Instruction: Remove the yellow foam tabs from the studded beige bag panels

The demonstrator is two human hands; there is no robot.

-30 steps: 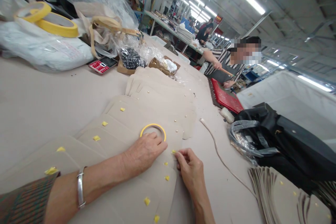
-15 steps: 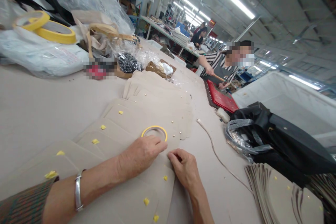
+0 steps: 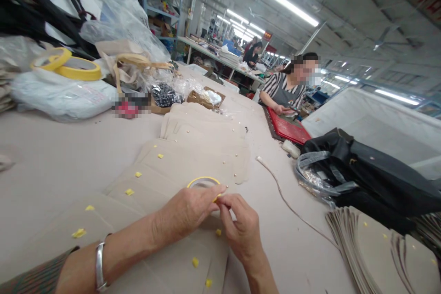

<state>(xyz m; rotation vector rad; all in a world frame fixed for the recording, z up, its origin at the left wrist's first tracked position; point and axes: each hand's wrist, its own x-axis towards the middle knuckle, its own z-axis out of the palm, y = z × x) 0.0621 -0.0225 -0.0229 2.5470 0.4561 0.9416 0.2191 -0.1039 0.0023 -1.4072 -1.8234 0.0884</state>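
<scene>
A roll of yellow tape (image 3: 204, 178) stands over the beige panels, its lower part hidden by my left hand (image 3: 195, 204), which is closed around it. My right hand (image 3: 241, 226) pinches at the roll's right side, where a bit of yellow shows between the fingertips of both hands. Beneath them, overlapping beige panels (image 3: 193, 158) run across the table in a fanned row. Small yellow tape pieces (image 3: 195, 262) stick to the nearer panels, and small metal studs (image 3: 224, 162) dot the farther ones.
Left on the table are a plastic-wrapped bundle (image 3: 65, 98) with two yellow tape rolls (image 3: 77, 71) and a small open box (image 3: 203, 96). A cord (image 3: 280, 193), black bag (image 3: 379, 165) and stacked panels (image 3: 372, 243) lie right. A co-worker (image 3: 287, 87) sits beyond a red board (image 3: 287, 126).
My right hand has risen to the tape roll and its fingertips now meet my left hand's. The co-worker's tool with a wooden handle is lowered from view. The camera view has shifted slightly.
</scene>
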